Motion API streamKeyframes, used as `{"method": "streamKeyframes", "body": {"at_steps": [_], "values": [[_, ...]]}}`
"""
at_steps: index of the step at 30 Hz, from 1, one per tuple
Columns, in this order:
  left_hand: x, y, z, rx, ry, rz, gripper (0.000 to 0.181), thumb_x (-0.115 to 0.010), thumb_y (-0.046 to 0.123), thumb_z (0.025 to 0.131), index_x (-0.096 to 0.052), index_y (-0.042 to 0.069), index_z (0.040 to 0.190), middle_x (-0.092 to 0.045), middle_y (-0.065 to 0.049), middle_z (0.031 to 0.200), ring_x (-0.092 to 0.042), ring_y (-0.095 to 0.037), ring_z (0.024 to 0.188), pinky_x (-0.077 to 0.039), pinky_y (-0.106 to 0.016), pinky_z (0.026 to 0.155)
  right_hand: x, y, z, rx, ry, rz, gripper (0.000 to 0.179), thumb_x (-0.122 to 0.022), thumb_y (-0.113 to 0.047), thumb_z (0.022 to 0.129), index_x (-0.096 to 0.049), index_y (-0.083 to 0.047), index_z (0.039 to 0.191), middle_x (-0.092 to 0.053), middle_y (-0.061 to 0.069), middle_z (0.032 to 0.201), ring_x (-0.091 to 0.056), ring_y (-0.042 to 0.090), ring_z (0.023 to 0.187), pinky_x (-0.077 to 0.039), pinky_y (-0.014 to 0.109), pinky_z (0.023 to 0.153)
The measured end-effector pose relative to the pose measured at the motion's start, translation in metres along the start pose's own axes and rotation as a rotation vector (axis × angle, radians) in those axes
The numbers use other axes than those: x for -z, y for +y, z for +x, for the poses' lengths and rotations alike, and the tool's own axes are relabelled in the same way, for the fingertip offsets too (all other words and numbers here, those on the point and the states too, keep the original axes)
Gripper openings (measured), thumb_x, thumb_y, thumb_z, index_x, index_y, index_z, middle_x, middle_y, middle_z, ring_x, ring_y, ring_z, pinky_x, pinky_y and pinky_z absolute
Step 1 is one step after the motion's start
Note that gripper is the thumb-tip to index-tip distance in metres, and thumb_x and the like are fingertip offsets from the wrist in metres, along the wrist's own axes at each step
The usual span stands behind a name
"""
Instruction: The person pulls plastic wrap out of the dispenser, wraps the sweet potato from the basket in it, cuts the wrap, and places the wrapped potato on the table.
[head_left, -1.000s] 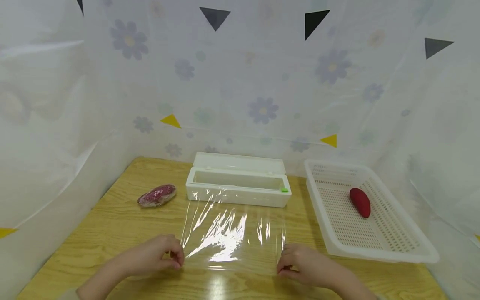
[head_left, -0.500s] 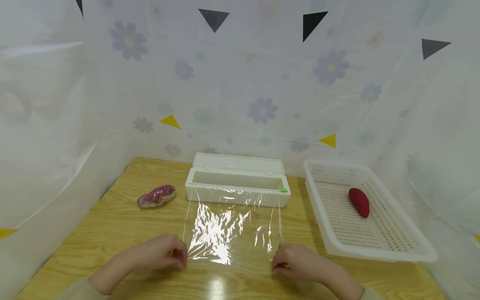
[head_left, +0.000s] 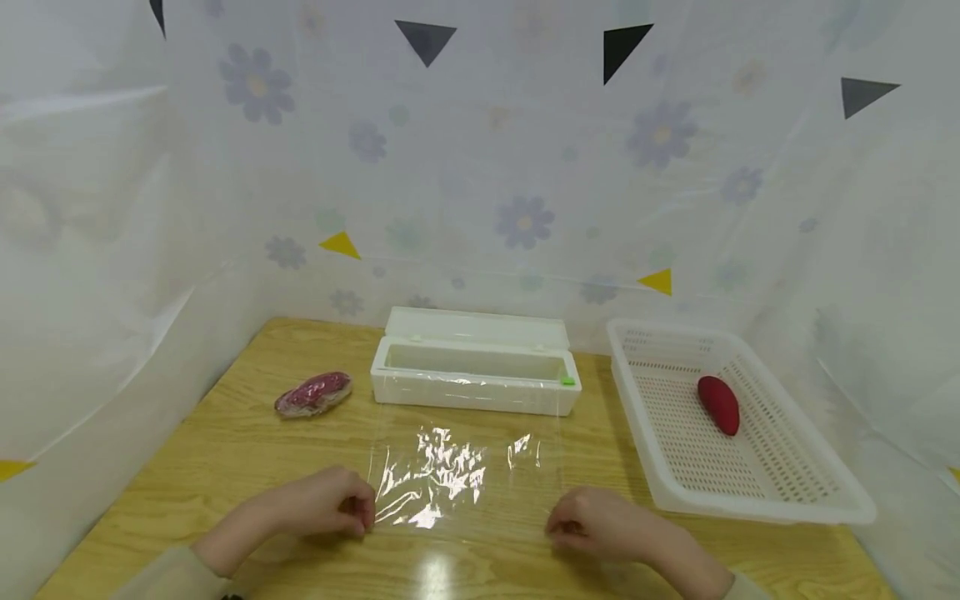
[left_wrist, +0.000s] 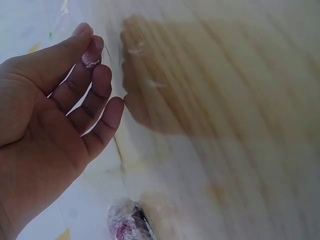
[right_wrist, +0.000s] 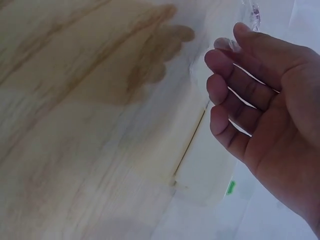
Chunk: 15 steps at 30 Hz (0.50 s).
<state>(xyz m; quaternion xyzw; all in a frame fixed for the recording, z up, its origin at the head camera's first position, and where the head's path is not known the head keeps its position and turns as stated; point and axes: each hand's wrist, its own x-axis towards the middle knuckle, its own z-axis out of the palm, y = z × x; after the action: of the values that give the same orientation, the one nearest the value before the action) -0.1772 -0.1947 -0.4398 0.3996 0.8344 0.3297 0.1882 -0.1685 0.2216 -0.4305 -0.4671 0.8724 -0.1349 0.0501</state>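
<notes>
Film [head_left: 450,479] held out at both near corners

The left hand [head_left: 326,504] pinches one near corner of the film between thumb and forefinger; the right hand [head_left: 596,523] pinches the other. The sheet spans the gap between them and runs back to the front lip of the white box [head_left: 480,397], whose lid [head_left: 477,327] stands up. Being clear, the film leaves it hard to tell whether it touches the surface [head_left: 258,467] or hangs just above. A wrapped item [head_left: 313,395] lies left of the box; a bare red item [head_left: 718,406] sits in the basket [head_left: 757,507] on the right.

The step in hand looks like spreading a length of film. The next move seems to call for laying the near edge down smooth, without folds, then freeing one hand for the green tab [head_left: 568,381], probably a cutter.
</notes>
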Motion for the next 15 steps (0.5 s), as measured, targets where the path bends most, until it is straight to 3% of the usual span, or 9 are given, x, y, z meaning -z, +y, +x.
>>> {"method": "streamKeyframes", "body": {"at_steps": [3, 7, 15], "values": [[0.001, 0.0, 0.001, 0.009, -0.005, -0.011, 0.004, -0.07, 0.012, 0.083, -0.066, 0.014, 0.083, -0.062, 0.013, 0.077, -0.052, 0.004, 0.067, -0.049, -0.018, 0.061, 0.005, 0.0, -0.005, -0.042, -0.016, 0.009, 0.004, -0.068, -0.018, 0.086, -0.071, -0.016, 0.088, -0.056, -0.019, 0.075, -0.045, -0.006, 0.066, -0.041, 0.011, 0.06], [0.001, 0.001, 0.001, 0.011, -0.011, -0.018, 0.004, -0.07, 0.013, 0.083, -0.066, 0.012, 0.083, -0.062, 0.013, 0.078, -0.053, 0.004, 0.067, -0.049, -0.018, 0.062, 0.016, -0.003, -0.011, -0.038, 0.002, 0.005, 0.004, -0.068, -0.017, 0.086, -0.07, -0.015, 0.088, -0.052, -0.02, 0.073, -0.044, -0.007, 0.065, -0.04, 0.01, 0.058], [0.0, 0.003, 0.002, 0.04, -0.001, -0.015, 0.005, -0.069, 0.012, 0.083, -0.066, 0.015, 0.081, -0.062, 0.013, 0.076, -0.052, 0.004, 0.066, -0.048, -0.018, 0.062, 0.06, -0.01, -0.02, -0.047, 0.067, -0.004, 0.016, -0.069, -0.023, 0.087, -0.067, -0.018, 0.102, -0.058, -0.018, 0.088, -0.054, -0.002, 0.077, -0.046, 0.017, 0.063]]}}
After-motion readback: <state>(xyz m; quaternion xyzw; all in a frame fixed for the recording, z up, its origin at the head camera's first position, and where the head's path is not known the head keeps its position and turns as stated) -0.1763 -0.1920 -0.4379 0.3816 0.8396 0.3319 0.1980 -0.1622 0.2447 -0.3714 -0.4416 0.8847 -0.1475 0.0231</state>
